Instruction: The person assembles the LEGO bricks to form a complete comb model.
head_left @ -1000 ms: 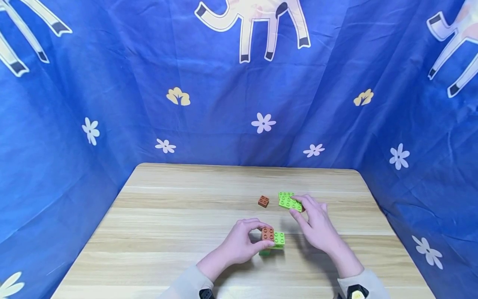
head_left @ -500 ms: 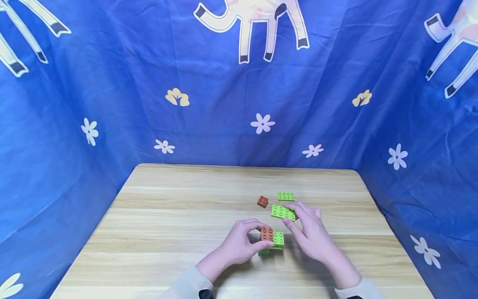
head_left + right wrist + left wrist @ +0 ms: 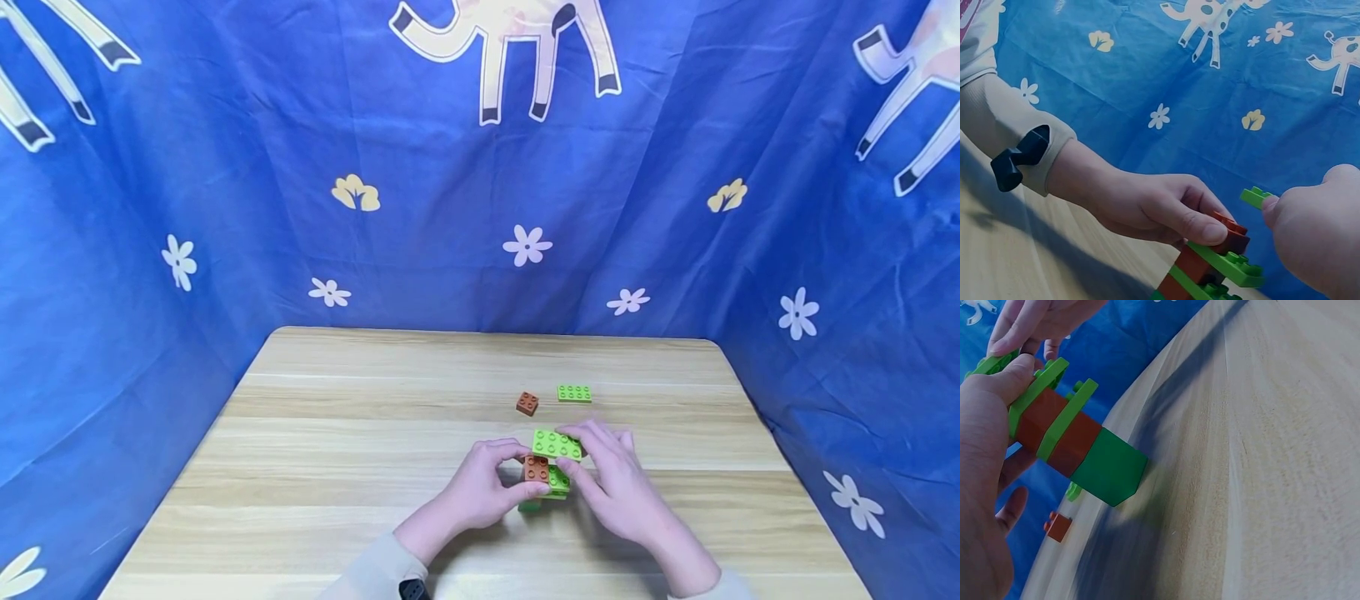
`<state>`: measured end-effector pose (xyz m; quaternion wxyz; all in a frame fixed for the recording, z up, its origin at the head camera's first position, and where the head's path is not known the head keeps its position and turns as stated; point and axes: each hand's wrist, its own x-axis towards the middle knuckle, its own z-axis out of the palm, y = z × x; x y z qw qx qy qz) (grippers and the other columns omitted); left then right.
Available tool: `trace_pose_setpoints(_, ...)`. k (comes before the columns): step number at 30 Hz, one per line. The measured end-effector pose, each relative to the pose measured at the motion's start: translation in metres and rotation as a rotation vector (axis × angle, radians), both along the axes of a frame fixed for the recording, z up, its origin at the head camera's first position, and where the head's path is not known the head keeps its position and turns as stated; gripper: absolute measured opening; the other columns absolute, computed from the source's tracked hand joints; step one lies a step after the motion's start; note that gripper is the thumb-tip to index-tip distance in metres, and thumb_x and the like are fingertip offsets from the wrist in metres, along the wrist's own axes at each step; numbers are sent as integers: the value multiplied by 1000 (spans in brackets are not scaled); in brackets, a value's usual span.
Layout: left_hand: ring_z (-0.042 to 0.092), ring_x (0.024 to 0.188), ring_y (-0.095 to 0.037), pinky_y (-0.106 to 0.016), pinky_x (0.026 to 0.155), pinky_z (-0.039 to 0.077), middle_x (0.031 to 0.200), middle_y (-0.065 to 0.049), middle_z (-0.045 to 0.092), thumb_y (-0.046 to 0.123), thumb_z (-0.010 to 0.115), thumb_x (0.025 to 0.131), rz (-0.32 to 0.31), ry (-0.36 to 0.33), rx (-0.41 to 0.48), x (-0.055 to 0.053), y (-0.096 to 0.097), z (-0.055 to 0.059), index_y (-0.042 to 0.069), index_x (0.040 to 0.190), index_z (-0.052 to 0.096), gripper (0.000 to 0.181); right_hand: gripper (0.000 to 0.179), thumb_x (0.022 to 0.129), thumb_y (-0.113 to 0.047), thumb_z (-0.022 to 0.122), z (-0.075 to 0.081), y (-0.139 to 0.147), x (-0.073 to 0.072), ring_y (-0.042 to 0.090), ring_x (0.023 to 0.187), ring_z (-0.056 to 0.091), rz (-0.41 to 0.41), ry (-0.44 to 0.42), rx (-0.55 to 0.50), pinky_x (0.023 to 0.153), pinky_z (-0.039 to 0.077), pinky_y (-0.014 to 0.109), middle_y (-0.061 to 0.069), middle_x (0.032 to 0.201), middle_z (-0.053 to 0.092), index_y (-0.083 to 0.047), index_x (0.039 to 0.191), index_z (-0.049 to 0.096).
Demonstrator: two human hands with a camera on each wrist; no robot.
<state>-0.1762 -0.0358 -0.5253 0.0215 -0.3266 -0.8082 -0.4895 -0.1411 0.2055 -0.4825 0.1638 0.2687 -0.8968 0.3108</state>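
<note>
The stack of toy bricks (image 3: 543,477) stands upright in front of the person, over the near-middle part of the table; at its foot is a dark green brick (image 3: 1111,467), with a lower brown brick (image 3: 1079,445) on it, then a lower light green plate (image 3: 1067,419), a middle brown brick (image 3: 1041,414) and an upper light green plate (image 3: 1037,394); a top brown brick (image 3: 536,468) crowns it, and both plates jut out past the brown bricks toward the person's right; whether the foot touches the table cannot be told. The left hand (image 3: 483,487) pinches the top brown brick between thumb and fingers; the right hand (image 3: 618,477) pinches one end of a held light green plate (image 3: 557,443), thumb on the near side and fingers on the far side; this plate hangs studs up in the air just beside the top of the stack, apart from it in the right wrist view. Beyond the hands, a loose brown brick (image 3: 527,403) and a loose light green plate (image 3: 574,393) lie near each other but apart on the wood-grained table (image 3: 360,433), both studs up; farther out, a blue cloth (image 3: 420,250) printed with animals, flowers and yellow shrubs surrounds the table's back and sides.
</note>
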Motion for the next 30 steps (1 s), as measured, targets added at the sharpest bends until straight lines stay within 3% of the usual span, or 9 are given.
trace_pose_setpoints(8, 69, 107, -6, -37, 101, 53, 108, 20, 74, 47, 85, 88, -7, 1, 18, -1, 0, 0, 22, 112, 78, 36, 37, 105, -33, 67, -2, -3, 4, 11, 121, 58, 25, 9, 11, 90, 29, 35, -14, 131, 62, -16, 138, 64)
trace_pose_setpoints(20, 68, 101, -5, -39, 95, 54, 103, 21, 73, 43, 88, 86, 12, -4, -4, 0, -1, 0, 24, 106, 77, 29, 31, 105, -32, 68, -8, -6, 8, 2, 109, 58, 50, 2, 10, 90, 29, 33, -22, 123, 60, -23, 135, 64)
trace_pose_setpoints(30, 68, 101, -4, -37, 95, 52, 103, 24, 72, 49, 85, 87, 13, -6, -10, 0, -1, 0, 27, 106, 77, 30, 30, 105, -32, 68, -9, -7, 10, 2, 109, 58, 54, 6, 22, 89, 28, 33, -23, 122, 60, -25, 134, 64)
